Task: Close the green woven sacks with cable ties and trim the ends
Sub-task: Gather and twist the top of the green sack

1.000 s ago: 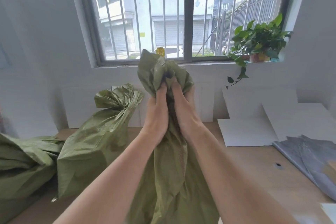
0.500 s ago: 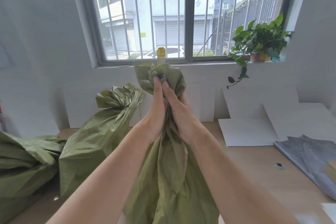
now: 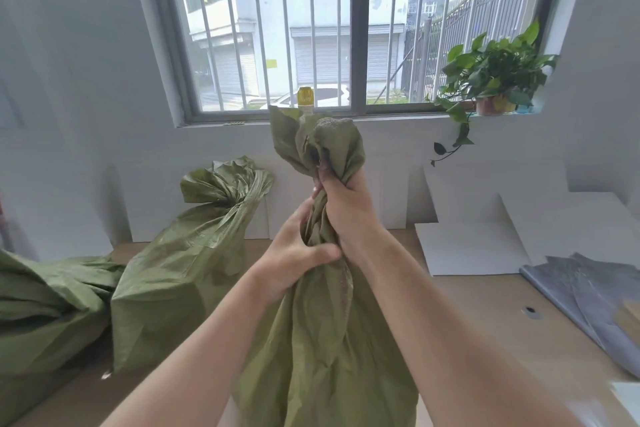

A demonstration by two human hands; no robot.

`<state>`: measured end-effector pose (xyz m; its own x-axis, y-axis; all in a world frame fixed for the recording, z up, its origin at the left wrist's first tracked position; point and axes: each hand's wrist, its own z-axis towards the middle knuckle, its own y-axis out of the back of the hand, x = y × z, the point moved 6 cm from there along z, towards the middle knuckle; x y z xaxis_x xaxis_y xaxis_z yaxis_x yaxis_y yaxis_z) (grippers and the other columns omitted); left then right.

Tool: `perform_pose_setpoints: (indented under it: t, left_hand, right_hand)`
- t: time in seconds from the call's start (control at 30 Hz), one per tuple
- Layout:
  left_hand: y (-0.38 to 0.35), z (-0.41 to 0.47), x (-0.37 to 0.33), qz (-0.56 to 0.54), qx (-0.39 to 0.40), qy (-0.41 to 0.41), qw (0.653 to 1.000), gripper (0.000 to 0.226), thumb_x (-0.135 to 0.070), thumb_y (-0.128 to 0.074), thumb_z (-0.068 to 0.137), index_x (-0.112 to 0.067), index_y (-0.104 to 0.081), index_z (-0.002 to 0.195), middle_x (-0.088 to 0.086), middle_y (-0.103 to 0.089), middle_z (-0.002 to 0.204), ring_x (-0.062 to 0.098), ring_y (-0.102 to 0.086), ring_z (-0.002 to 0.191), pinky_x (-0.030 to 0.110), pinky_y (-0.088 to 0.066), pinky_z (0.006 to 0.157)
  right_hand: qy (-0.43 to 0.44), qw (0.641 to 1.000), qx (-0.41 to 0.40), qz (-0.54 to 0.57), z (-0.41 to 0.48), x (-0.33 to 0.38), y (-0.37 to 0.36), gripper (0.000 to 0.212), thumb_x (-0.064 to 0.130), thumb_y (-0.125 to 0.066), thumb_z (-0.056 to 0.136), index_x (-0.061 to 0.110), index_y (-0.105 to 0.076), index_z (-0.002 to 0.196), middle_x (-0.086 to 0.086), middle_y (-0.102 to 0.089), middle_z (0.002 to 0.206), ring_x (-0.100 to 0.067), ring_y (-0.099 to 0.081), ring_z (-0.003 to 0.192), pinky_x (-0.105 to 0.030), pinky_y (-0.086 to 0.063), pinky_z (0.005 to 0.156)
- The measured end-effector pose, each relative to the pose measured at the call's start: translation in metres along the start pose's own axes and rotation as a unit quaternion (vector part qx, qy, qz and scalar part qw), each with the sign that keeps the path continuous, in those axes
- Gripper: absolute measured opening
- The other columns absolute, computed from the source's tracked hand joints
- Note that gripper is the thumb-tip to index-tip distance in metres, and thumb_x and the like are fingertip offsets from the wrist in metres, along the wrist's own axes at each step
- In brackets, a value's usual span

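The right hand (image 3: 348, 208) is gripping the gathered neck of the green woven sack (image 3: 322, 340), which is standing upright at centre with its base out of view. Its fingers (image 3: 322, 184) are curling fully round the twisted fabric just below the crumpled mouth, while the left hand (image 3: 294, 253) is clamping the same neck directly beneath, thumb lying across the front. A second sack (image 3: 183, 270) is leaning on the counter (image 3: 467, 322) just to the left with its mouth bunched, and a third sack (image 3: 41, 305) is lying beside it at the left edge; whether either is carrying a cable tie cannot be told from this view.
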<state>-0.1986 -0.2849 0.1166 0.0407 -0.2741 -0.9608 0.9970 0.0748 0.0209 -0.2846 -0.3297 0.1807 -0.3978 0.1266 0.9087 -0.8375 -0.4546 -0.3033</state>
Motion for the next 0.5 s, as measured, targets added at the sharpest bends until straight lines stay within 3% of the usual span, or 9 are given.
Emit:
perform_pose_setpoints:
  t: [0.1, 0.17, 0.23, 0.4, 0.47, 0.5]
  left_hand:
    - [0.0, -0.003, 0.0, 0.052, -0.01, -0.011, 0.999, 0.08, 0.0, -0.096, 0.064, -0.006, -0.056, 0.133, 0.01, -0.078, 0.113, 0.024, -0.075, 0.108, 0.029, -0.059, 0.088]
    - [-0.001, -0.002, -0.003, 0.072, -0.036, -0.009, 0.997, 0.068, 0.011, -0.091, 0.067, -0.005, -0.061, 0.126, 0.009, -0.08, 0.107, 0.023, -0.077, 0.102, 0.028, -0.059, 0.085]
    - [-0.001, -0.003, -0.001, 0.08, -0.061, -0.012, 0.995, 0.057, 0.014, -0.088, 0.07, -0.001, -0.066, 0.121, 0.013, -0.08, 0.105, 0.026, -0.077, 0.1, 0.031, -0.06, 0.083]
    - [-0.001, 0.0, 0.01, 0.068, -0.153, -0.005, 0.986, 0.013, 0.008, -0.08, 0.082, 0.006, -0.073, 0.093, 0.024, -0.077, 0.087, 0.026, -0.073, 0.076, 0.034, -0.057, 0.067]
    - [-0.001, 0.002, 0.014, 0.048, -0.17, 0.001, 0.984, 0.011, 0.005, -0.075, 0.083, 0.013, -0.067, 0.086, 0.034, -0.069, 0.081, 0.03, -0.064, 0.071, 0.041, -0.052, 0.065]
    - [-0.001, 0.003, 0.016, 0.034, -0.18, 0.006, 0.983, 0.013, 0.006, -0.071, 0.082, 0.015, -0.063, 0.083, 0.031, -0.065, 0.074, 0.031, -0.058, 0.067, 0.043, -0.048, 0.063]
  right_hand:
    - [-0.026, 0.999, 0.022, 0.005, 0.004, -0.006, -0.002, 0.01, 0.034, -0.062, 0.105, 0.027, -0.068, 0.107, 0.012, -0.063, 0.073, -0.01, -0.057, 0.075, -0.029, -0.05, 0.081]
    - [-0.041, 0.998, 0.045, 0.005, 0.005, -0.007, -0.006, 0.016, 0.032, -0.061, 0.105, 0.024, -0.067, 0.118, 0.015, -0.065, 0.077, -0.006, -0.059, 0.079, -0.027, -0.048, 0.086]
    - [-0.054, 0.997, 0.061, 0.017, 0.007, -0.008, -0.008, 0.025, 0.028, -0.059, 0.107, 0.019, -0.062, 0.13, 0.019, -0.065, 0.076, -0.002, -0.058, 0.079, -0.023, -0.047, 0.084]
    - [-0.056, 0.994, 0.088, 0.04, 0.008, -0.008, -0.012, 0.027, 0.026, -0.058, 0.107, 0.015, -0.061, 0.131, 0.025, -0.066, 0.066, 0.002, -0.059, 0.073, -0.02, -0.048, 0.078]
    - [-0.056, 0.992, 0.098, 0.051, 0.009, -0.01, -0.013, 0.02, 0.024, -0.058, 0.107, 0.017, -0.063, 0.125, 0.022, -0.067, 0.067, 0.0, -0.06, 0.071, -0.022, -0.048, 0.076]
    - [-0.058, 0.991, 0.108, 0.059, 0.01, -0.011, -0.012, 0.014, 0.024, -0.058, 0.107, 0.018, -0.065, 0.118, 0.019, -0.067, 0.067, -0.002, -0.059, 0.07, -0.023, -0.049, 0.076]
